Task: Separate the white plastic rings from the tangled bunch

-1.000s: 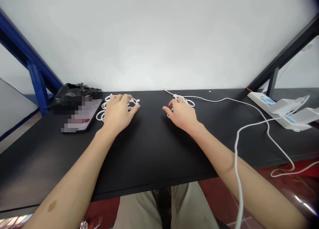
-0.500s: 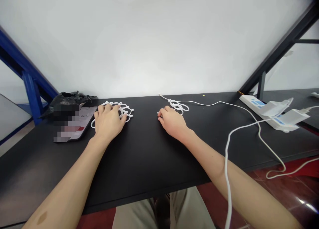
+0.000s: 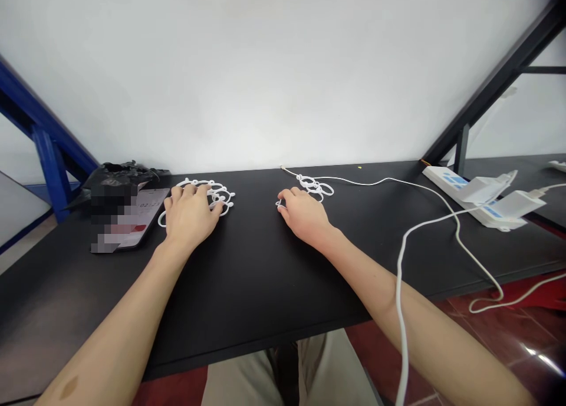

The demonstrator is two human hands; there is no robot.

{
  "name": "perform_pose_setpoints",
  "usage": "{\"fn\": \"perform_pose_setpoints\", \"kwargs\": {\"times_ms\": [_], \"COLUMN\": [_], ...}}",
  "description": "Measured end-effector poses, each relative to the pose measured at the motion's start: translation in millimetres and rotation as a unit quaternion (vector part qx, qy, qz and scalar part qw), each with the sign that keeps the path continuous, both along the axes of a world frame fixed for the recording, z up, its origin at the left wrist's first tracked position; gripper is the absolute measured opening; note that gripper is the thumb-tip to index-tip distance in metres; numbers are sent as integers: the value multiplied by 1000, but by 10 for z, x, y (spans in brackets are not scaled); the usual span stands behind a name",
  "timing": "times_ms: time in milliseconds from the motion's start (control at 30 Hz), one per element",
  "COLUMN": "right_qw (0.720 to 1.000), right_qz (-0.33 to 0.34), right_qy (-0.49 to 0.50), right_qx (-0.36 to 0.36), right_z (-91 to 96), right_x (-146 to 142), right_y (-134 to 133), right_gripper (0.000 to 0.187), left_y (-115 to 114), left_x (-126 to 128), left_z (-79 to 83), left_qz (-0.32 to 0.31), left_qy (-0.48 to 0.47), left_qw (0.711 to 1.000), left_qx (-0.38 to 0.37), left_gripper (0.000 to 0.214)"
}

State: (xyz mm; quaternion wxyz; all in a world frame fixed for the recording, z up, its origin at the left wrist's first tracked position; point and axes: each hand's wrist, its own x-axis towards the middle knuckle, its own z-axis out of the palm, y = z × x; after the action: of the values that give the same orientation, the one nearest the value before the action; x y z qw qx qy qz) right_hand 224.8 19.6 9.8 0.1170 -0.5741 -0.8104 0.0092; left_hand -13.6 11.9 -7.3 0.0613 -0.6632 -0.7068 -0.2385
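Observation:
My left hand [image 3: 189, 214] lies flat with fingers spread on a tangle of white cable loops [image 3: 221, 197] at the back left of the black table [image 3: 265, 276]. My right hand [image 3: 303, 214] rests palm down, fingers slightly curled, its fingertips touching the near end of a second small white cable tangle [image 3: 315, 186]. From that tangle a white cable [image 3: 389, 183] runs right toward a white power strip [image 3: 469, 197].
A phone [image 3: 132, 220] lies left of my left hand, with a crumpled black bag [image 3: 119, 173] behind it. White adapters [image 3: 515, 205] sit on the power strip. Another white cable [image 3: 400, 288] hangs off the table's front edge by my right forearm. A white wall stands behind the table.
Both hands drew back slightly toward me from the cable tangles; the right hand slid left off its tangle. The view shifted a little.

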Motion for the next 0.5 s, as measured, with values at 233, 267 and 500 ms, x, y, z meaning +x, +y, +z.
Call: {"fn": "perform_pose_setpoints", "kwargs": {"times_ms": [233,267,500], "right_qw": [1000,1000,998], "right_qz": [-9,-11,-9], "right_qy": [0,0,45], "right_qx": [6,6,43], "right_z": [6,12,-15], "right_x": [-7,-8,35], "right_y": [-3,-5,46], "right_gripper": [22,23,33], "left_y": [-8,-12,-23], "left_x": [11,18,38], "left_z": [24,37,69], "left_qz": [0,2,12], "left_qy": [29,32,23], "left_qw": [1000,999,999], "left_qx": [-12,-23,-44], "left_gripper": [52,53,51]}}
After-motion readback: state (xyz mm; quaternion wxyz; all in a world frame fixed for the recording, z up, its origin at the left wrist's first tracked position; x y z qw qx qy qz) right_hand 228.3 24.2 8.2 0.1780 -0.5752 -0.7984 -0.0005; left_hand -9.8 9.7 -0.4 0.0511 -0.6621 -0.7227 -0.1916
